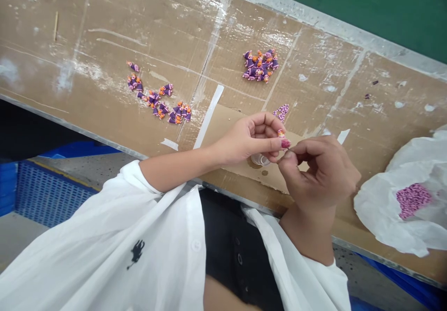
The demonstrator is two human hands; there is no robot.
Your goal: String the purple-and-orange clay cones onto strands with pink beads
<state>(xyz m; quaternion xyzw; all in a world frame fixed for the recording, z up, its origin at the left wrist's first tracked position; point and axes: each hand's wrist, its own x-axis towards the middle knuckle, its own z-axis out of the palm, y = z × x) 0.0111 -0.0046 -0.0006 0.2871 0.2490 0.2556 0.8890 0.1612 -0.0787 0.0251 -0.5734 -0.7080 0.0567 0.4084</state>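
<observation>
Between the thumb and fingers of my left hand (260, 136) is a small figurine (281, 134), mostly covered, with a bit of orange and pink showing. My right hand (319, 169) is closed in a pinch right beside it, its fingertips meeting near my left thumb; what they pinch is too small to make out. Just under my left fingers stands a small clear cup (260, 159), partly hidden. Beyond my left hand lies a little pile of pink-purple pieces (281, 112) on the cardboard.
Purple-and-orange figurines lie in a cluster (260, 65) at the back and a scattered group (159, 98) at the left. White paper (380, 208) at the right holds more pink pieces (414, 200). A thin stick (56, 26) lies far left. Two dark bits (367, 96) lie at the right.
</observation>
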